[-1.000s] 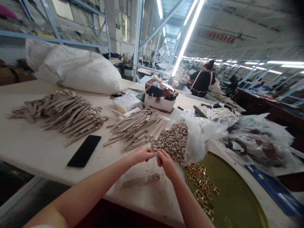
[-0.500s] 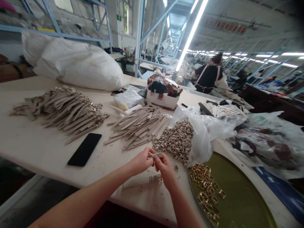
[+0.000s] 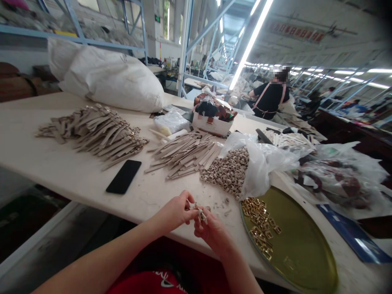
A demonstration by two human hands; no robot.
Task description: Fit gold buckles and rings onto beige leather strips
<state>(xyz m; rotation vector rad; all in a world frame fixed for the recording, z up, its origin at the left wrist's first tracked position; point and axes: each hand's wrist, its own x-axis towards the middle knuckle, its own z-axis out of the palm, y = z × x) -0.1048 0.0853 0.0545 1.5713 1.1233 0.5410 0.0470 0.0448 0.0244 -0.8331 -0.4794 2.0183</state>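
Observation:
My left hand (image 3: pixel 180 209) and my right hand (image 3: pixel 211 229) meet above the table's front edge, fingers closed in a pinch. Between them is a small beige strap piece (image 3: pixel 201 215), mostly covered by the fingers; whether a buckle is on it I cannot make out. Just beyond the hands lies a heap of small beige strap loops (image 3: pixel 231 171), spilling from a clear plastic bag (image 3: pixel 260 167). Flat beige straps (image 3: pixel 186 155) are piled behind. To the right, gold buckles (image 3: pixel 260 222) rest on a round olive tray (image 3: pixel 301 241).
A black phone (image 3: pixel 124 177) lies left of my hands. Farther left is a pile of straps with buckles (image 3: pixel 101 130), with a large white sack (image 3: pixel 107 81) behind it. A white box (image 3: pixel 211 124) of brown pieces stands at the back. Beyond, a person (image 3: pixel 269 96) faces away.
My hands have come closer to my body, and the strap piece between them is now tilted. The view has shifted, showing my red clothing. The buckled strap lying beneath my hands no longer shows.

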